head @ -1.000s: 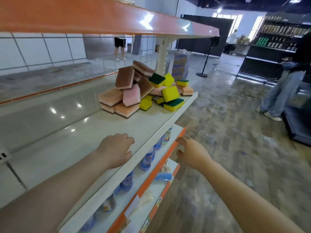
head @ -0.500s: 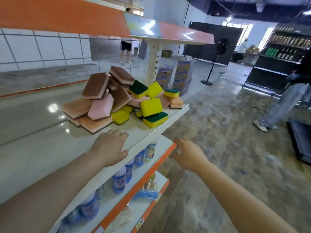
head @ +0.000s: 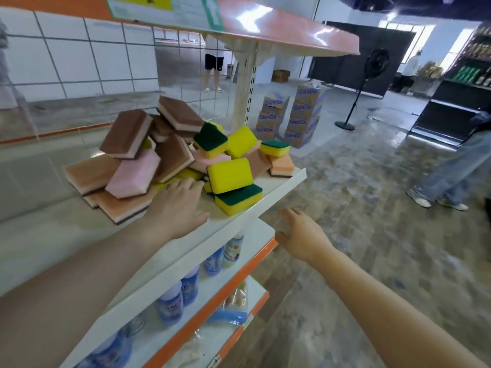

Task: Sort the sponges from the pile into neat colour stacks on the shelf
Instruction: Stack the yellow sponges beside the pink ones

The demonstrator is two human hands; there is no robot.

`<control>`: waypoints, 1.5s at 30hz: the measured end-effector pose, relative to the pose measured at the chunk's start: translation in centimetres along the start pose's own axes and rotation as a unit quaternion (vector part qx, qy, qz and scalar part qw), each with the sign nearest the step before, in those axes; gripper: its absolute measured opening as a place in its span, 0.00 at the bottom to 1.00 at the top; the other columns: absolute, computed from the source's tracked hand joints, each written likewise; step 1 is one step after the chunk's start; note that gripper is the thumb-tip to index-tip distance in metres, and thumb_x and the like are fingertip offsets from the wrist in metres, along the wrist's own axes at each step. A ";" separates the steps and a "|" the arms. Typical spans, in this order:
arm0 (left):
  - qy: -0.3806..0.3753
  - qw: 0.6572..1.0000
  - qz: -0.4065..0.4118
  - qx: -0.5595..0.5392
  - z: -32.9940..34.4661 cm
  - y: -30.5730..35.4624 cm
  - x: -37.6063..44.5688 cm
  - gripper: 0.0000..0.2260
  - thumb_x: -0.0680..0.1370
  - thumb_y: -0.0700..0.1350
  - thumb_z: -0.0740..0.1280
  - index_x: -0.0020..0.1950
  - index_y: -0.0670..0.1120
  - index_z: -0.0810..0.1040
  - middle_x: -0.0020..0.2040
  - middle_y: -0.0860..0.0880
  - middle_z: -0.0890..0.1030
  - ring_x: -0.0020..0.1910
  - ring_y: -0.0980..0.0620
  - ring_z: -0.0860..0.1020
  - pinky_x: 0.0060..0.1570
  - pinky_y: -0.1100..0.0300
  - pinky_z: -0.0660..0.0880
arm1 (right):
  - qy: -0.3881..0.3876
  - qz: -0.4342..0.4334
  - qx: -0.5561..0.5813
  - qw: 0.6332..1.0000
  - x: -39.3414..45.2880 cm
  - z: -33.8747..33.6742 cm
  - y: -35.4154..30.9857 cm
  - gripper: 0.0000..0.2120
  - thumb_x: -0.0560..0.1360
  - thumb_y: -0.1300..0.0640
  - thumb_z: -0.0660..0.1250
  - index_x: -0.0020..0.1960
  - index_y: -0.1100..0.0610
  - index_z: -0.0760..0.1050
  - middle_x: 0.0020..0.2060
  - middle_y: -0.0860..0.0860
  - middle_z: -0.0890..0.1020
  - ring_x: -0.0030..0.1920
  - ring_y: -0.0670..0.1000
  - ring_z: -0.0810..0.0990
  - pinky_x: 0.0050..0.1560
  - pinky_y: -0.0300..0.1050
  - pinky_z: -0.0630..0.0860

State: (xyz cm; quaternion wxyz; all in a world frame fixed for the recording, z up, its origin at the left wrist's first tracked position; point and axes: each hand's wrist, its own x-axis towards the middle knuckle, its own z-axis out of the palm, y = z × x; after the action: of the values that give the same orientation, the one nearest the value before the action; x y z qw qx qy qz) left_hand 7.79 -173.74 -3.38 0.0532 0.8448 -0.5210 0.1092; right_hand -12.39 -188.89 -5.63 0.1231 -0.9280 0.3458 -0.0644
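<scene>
A loose pile of sponges sits on the white shelf (head: pixel 281 187) near its right end. Brown-and-pink sponges (head: pixel 125 134) lie on the left of the pile, yellow-and-green sponges (head: pixel 229 175) on the right, and an orange one (head: pixel 282 164) at the far right corner. My left hand (head: pixel 178 205) reaches over the shelf with fingers extended, its fingertips at the foot of the pile against a yellow sponge. My right hand (head: pixel 303 235) hovers off the shelf's front edge, fingers relaxed, holding nothing.
An orange shelf (head: pixel 287 33) overhangs the pile on a white upright post (head: pixel 244 83). Lower shelves hold bottles (head: pixel 183 288). Stacked cartons (head: pixel 305 112), a standing fan (head: pixel 372 65) and a person's legs (head: pixel 449 171) are out on the open floor to the right.
The view has come closer to the pile. My left hand has slid forward along the shelf to the pile's base with its fingers opened out. My right hand stays off the shelf edge.
</scene>
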 end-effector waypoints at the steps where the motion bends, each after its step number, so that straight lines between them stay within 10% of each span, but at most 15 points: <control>1: 0.005 1.000 0.002 -0.003 0.1 -0.1 0.9 0.28 0.74 0.59 0.64 0.69 0.45 0.64 0.65 0.46 0.69 0.67 0.47 0.66 0.59 0.55 0.66 | 0.003 -0.004 0.004 1.000 0.7 0.0 0.2 0.25 0.75 0.52 0.62 0.71 0.55 0.63 0.65 0.52 0.71 0.61 0.54 0.72 0.55 0.48 0.73; 26: -0.035 0.999 0.035 -0.006 2.6 0.4 11.1 0.38 0.69 0.63 0.68 0.71 0.45 0.58 0.65 0.46 0.65 0.66 0.47 0.66 0.58 0.57 0.66 | -0.012 -0.075 0.029 0.997 13.0 0.6 2.0 0.27 0.76 0.52 0.62 0.73 0.53 0.60 0.69 0.51 0.68 0.65 0.52 0.70 0.57 0.42 0.68; 45: 0.034 0.989 -0.141 -0.030 1.0 0.9 6.2 0.38 0.67 0.61 0.70 0.71 0.46 0.63 0.64 0.45 0.70 0.63 0.46 0.69 0.58 0.55 0.67 | -0.101 -0.260 0.024 0.960 15.4 1.0 1.3 0.25 0.76 0.47 0.64 0.69 0.56 0.68 0.67 0.52 0.71 0.66 0.52 0.69 0.62 0.42 0.66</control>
State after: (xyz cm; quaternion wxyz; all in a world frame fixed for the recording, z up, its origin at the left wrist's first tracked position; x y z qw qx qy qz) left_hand 9.78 -179.73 -2.86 0.1112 0.9037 -0.3974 0.1141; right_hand -1.38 -199.76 -6.41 0.1582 -0.9844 0.0766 -0.0081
